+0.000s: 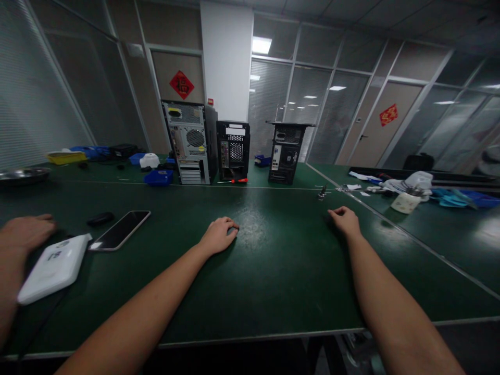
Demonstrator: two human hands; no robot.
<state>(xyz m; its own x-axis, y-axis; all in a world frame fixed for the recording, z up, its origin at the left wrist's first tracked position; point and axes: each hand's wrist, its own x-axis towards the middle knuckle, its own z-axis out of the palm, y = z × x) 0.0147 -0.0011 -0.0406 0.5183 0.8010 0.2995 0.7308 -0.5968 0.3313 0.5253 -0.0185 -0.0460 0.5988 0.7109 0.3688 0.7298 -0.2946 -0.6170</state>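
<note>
One green surface point(273, 291) across the near area. At near left, white device point(57, 268), phone point(123, 230) and small black object point(100, 218); beside these, co-worker's hand point(29, 232), separate from the working pair. Near center, left hand point(219, 235) low over the surface: fingers loosely curled toward thumb, no held part visible; cannot tell exact gap of grip. Slightly farther and to the right, right hand point(346, 220): thumb and fingertips close together; cannot tell whether anything small is inside the grip. Just beyond, apart from the right hand, small metal item point(322, 194). Farther, left of center, red-handled screwdriver point(239, 180) flat on the surface. Beyond, three upright units: large case point(191, 138) at left, small black case point(236, 156) beside it, overhanging-top case point(287, 156) at right. Judged status: probably no work under way on any case; screwdriver out of hand; cannot tell portion done or left.
</note>
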